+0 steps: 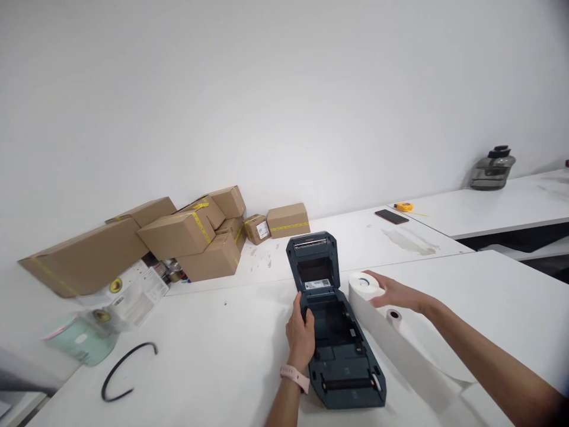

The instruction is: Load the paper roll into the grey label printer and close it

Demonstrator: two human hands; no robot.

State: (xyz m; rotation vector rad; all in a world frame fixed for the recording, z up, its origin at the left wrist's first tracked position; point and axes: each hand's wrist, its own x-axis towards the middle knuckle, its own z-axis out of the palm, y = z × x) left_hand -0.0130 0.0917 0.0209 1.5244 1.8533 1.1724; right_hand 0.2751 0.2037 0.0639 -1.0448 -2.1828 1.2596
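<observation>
Far left: mint tub (82, 341), then a curved black strip (106, 375) on the white worktop (217, 350), cardboard boxes (178, 234) stacked behind. Mid-frame: left hand (300, 337) grasping the left side of a dark printer (340, 338), thumb over the rim. Printer sits on the worktop, lid (313, 267) tipped up and back, bay exposed, no roll visible in it. Just right of it: big white paper roll (357, 290), core end up, right hand (390, 290) grasping its right side. Can't tell if the roll touches the worktop. Loose paper strip (393, 347) trails from it to the near right. Small roll (394, 318) sits just beside the strip. Phone (392, 216), yellow tape measure (403, 207) and jug (492, 170) well apart, farther back. My read: step in hand is handling the big roll beside the opened printer. Next move calls for a firm hold on the outer wraps, slack kept clear of the small roll, left hand steadying the printer.
</observation>
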